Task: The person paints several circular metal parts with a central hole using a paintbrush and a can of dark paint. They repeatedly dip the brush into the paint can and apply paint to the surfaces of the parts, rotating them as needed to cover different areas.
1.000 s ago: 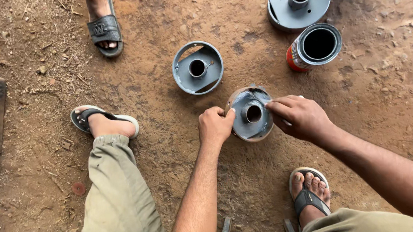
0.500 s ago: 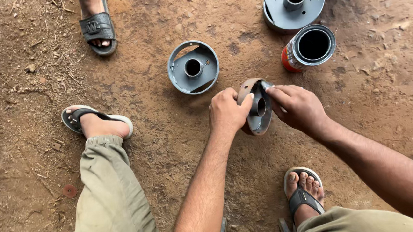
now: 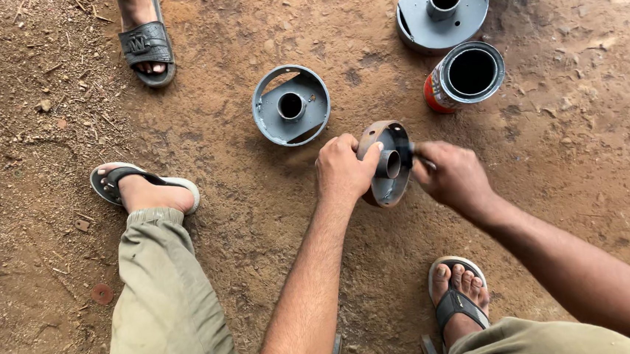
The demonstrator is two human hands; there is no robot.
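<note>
Now the round grey metal part (image 3: pixel 387 166) is tipped up on its edge, where a second ago it lay flat on the dirt floor (image 3: pixel 212 81). The left hand (image 3: pixel 342 169) grips its rim, thumb over the top. The right hand (image 3: pixel 454 178) is closed around what may be a dark brush, blurred, touching its inner face.

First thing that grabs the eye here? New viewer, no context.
Dead centre, the left hand tips a round grey metal part up on edge, while the right hand holds a dark tool, blurred, against its rim. Just up and left a matching grey part lies flat on the dirt ground. At top right sit a larger grey disc and an open red can.
</note>
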